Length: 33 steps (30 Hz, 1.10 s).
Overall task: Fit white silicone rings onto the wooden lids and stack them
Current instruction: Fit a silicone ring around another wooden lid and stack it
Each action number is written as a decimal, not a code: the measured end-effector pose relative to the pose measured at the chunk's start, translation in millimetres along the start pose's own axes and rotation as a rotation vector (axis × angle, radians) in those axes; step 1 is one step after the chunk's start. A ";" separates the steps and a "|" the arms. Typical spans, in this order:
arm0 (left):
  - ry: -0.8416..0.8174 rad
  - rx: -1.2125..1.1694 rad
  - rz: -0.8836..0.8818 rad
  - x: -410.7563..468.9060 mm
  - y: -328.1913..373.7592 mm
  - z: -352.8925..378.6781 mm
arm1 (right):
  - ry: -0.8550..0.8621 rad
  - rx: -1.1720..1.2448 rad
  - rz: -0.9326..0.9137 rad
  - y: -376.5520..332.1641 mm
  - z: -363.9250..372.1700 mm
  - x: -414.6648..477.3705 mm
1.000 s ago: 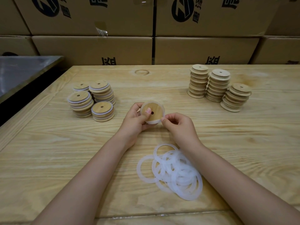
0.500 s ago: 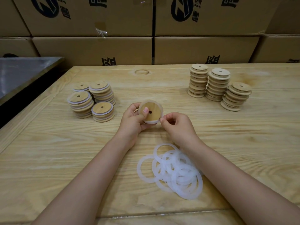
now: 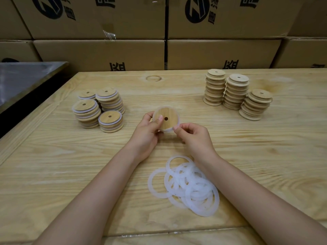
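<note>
A round wooden lid [image 3: 168,116] with a small centre hole is held up over the middle of the table, a white silicone ring around its rim. My left hand [image 3: 147,132] grips its left side, thumb on the face. My right hand [image 3: 193,137] pinches the ring at the lid's lower right edge. A loose pile of white rings [image 3: 187,184] lies near the front edge, under my right wrist. Stacks of ringed lids [image 3: 99,110] stand at the left. Three stacks of bare lids [image 3: 235,94] stand at the right.
The wooden table [image 3: 265,156] runs to a wall of cardboard boxes [image 3: 99,53] at the back. A grey metal surface [image 3: 23,76] lies beyond the table's left edge, with a dark gap between.
The lid has turned slightly in my hands, and my left thumb has slid further across its face. The stacks and the ring pile have not moved.
</note>
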<state>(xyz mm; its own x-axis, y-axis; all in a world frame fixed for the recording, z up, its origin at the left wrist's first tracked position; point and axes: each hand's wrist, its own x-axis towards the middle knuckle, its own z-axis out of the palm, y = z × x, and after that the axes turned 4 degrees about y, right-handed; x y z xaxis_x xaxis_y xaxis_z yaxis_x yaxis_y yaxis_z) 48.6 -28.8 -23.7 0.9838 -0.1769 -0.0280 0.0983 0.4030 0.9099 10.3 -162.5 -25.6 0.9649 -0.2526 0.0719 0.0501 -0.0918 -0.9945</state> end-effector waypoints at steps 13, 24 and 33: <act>0.100 0.025 -0.076 1.4 5.8 -6.9 | -0.107 -0.177 0.000 -11.6 -4.5 3.7; 0.032 -0.007 -0.156 -2.9 11.2 -7.1 | -0.033 -0.102 0.122 -12.1 -10.0 2.1; 0.042 -0.034 -0.099 -3.3 8.4 -3.5 | -0.077 -0.157 0.148 -12.8 -10.2 2.8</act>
<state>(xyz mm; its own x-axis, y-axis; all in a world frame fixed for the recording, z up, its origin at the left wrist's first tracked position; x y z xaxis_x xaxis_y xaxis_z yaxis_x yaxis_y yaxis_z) 46.7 -21.6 -17.5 0.9744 -0.1801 -0.1347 0.1995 0.4161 0.8871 9.7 -171.9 -11.9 0.9758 -0.2011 -0.0862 -0.1287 -0.2092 -0.9694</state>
